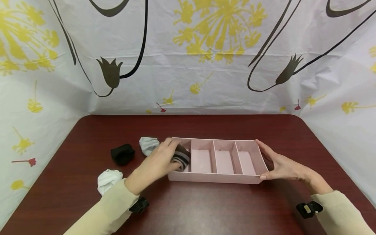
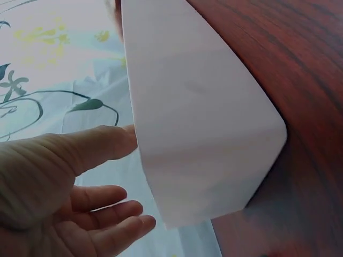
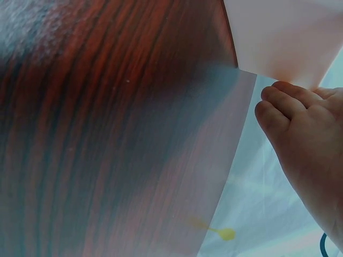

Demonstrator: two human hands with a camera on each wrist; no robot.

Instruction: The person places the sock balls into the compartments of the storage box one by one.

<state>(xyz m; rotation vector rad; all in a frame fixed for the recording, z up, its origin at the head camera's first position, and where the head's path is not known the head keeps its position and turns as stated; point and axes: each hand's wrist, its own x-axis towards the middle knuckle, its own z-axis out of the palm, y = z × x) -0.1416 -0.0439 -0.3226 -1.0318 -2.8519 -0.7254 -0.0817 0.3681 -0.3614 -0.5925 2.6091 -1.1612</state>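
A pink box [image 1: 214, 178] with a row of compartments lies lengthwise on the table. At its leftmost compartment my left hand [image 1: 157, 163] holds a rolled striped sock [image 1: 183, 157], thumb in front and fingers behind. The sock is dark with grey bands. In the left wrist view the box's wall [image 2: 198, 101] hides the sock and the thumb's tip. My right hand [image 1: 283, 166] grips the right end of the box, thumb on the near corner and fingers at the far one. The right wrist view shows its fingers against the box's end [image 3: 284, 37].
Left of the box lie a light grey rolled sock [image 1: 148, 145], a black bundle [image 1: 122, 154] and a white bundle [image 1: 108, 180], the last partly behind my left forearm. Beyond the dark red table [image 1: 223, 209] hangs a patterned white sheet [image 1: 188, 85]. The other compartments hold nothing.
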